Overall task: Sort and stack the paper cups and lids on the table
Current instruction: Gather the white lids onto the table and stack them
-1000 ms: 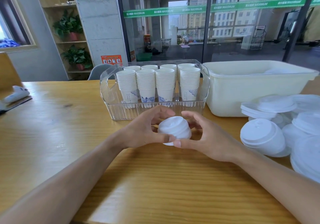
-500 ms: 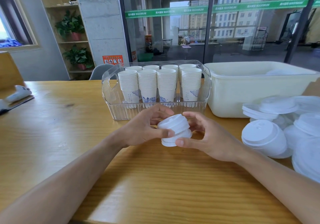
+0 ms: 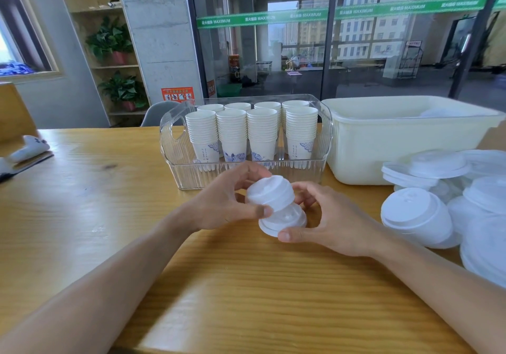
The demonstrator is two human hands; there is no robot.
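Both hands have a grip on small white lids at mid-frame, just in front of the clear bin. My left hand (image 3: 224, 203) pinches the upper lid (image 3: 271, 193), thumb at its near rim and fingers curled behind, and it sits tilted. My right hand (image 3: 328, 222) cradles the lower lid (image 3: 283, 221), thumb under its near edge, fingers curved round the far side. The two lids touch where the tilted one leans over the other, but they aren't nested.

I'd say I'm in the middle of the lid step: either seating the top one on the bottom one or pulling the pair apart, and I can't tell which. If stacking, the next move calls for levelling the tilted lid, lining the rims up and pressing down evenly; these thin plastic domes look likely to flex or skid sideways if squeezed hard.

Now the count. In the clear bin (image 3: 175, 145), upper centre, I see eight cup stacks (image 3: 261, 132), four in front and four behind; single cups are too many to count. At the right edge lies a loose lid pile (image 3: 419, 216); roughly six or seven larger lids show, some cut off by the frame. Behind them stands one cream tub (image 3: 383, 145), with what looks like one lid inside. Everything rests on the wooden desk (image 3: 109, 216).
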